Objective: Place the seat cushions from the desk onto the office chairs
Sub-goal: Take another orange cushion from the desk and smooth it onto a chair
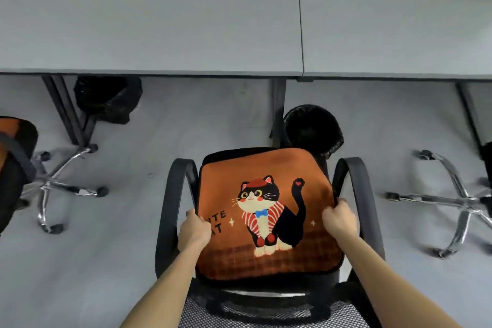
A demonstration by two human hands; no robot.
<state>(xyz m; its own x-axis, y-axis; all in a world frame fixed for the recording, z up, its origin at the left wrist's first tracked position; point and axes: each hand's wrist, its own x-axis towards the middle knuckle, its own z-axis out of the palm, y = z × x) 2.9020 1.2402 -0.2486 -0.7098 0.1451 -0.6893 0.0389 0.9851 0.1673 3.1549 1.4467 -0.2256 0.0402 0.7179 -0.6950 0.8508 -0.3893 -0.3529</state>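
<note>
I have my left hand (194, 229) and right hand (339, 218) each curled over a side edge of the orange cat cushion (266, 210), which lies between them on the office chair (168, 208) seat, a two-sided grip I judge squares it there.

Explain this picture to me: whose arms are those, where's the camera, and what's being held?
There is no machine here: a person works with bare hands. The one picture comes from a camera worn on the head, looking forward and down, so the arms enter from the bottom. The left hand and the right hand each grip a side edge of an orange cat cushion, which sits on the chair between its armrests. Beyond is the grey desk, with two black bins on the floor beneath. At the far left another chair seems to carry an orange cushion too.
</note>
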